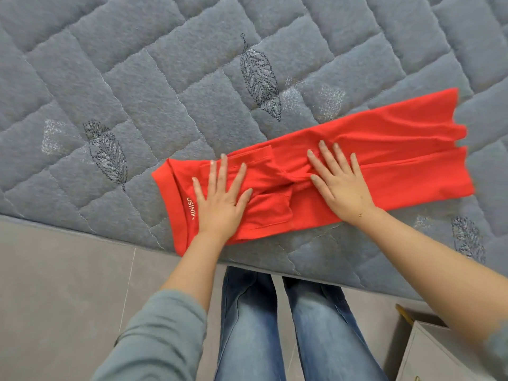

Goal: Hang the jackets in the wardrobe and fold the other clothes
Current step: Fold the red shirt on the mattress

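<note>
- Grey quilted mattress (pixel 154 86), soft and flat, good for laying clothes out to fold.
- Red shirt (pixel 384 166) lying near the close edge, already folded into a long strip from left to right, so probably part way done.
- Left hand (pixel 220 199) flat on the collar end, fingers spread, gripping nothing, pinning the folds down.
- Right hand (pixel 339 180) flat on the bunched middle, fingers straight, likely smoothing wrinkles.
- Tiny white "MINISO" letters (pixel 190 209) by the collar.

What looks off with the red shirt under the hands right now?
The red shirt lies folded lengthwise on the quilted mattress, but fabric is bunched into a twisted ridge between the left hand and right hand. Nothing looks damaged.
</note>
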